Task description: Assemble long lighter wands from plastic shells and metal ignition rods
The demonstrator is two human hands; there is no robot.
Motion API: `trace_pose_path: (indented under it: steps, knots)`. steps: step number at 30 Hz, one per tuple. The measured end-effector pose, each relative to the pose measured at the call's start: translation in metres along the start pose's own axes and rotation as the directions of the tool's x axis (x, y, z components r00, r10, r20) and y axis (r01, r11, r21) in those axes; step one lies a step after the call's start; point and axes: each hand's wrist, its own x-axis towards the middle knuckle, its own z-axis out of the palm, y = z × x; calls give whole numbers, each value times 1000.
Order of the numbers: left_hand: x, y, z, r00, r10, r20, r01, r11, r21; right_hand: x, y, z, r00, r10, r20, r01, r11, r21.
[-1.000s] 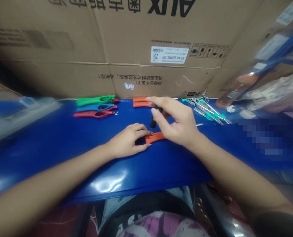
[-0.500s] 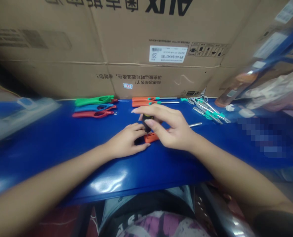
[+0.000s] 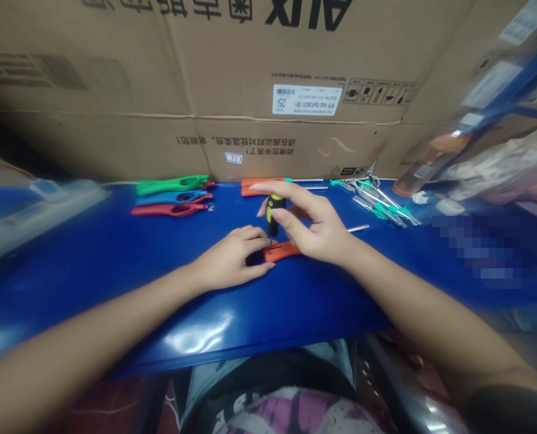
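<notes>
An orange long-reach lighter [image 3: 287, 250] lies on the blue tabletop in front of me, its metal tube showing past my right wrist. The fingers and thumb of my left hand [image 3: 236, 259] close round the lighter's left end and pin it down. My right hand [image 3: 316, 223] grips a short black-and-yellow screwdriver [image 3: 275, 216] between thumb and fingers. It stands nearly upright, and its tip meets the orange body near that left end. Whether a screw is under the tip is too small to tell.
Green [image 3: 173, 184], blue [image 3: 171, 198] and red lighter bodies [image 3: 171, 210] lie at the back left. Behind my right hand are more orange lighters [image 3: 254, 182]. Several metal tubes with teal parts [image 3: 381, 202] are piled right of them. A large cardboard box [image 3: 160, 138] walls off the back.
My right hand has shifted its grip slightly, and more of the screwdriver's handle and shaft now shows. The left hand and the lighter have stayed in place.
</notes>
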Motion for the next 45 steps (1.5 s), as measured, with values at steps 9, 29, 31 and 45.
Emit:
trace_pose_path:
  steps: [9,29,31,45]
  knots:
    - [-1,0,0,1000,5,-20,-5,1000,3,0,-2,-2,997,-75,16,75,997,16]
    - [-2,0,1,1000,-8,-29,8,1000,6,-1,6,-6,974,-228,-5,221,950,-221]
    - [-2,0,0,1000,-1,-30,1,1000,10,0,5,-8,972,-232,25,233,958,-166]
    - [1,1,4,995,-67,-75,65,998,-21,4,2,-12,973,-231,24,232,957,-174]
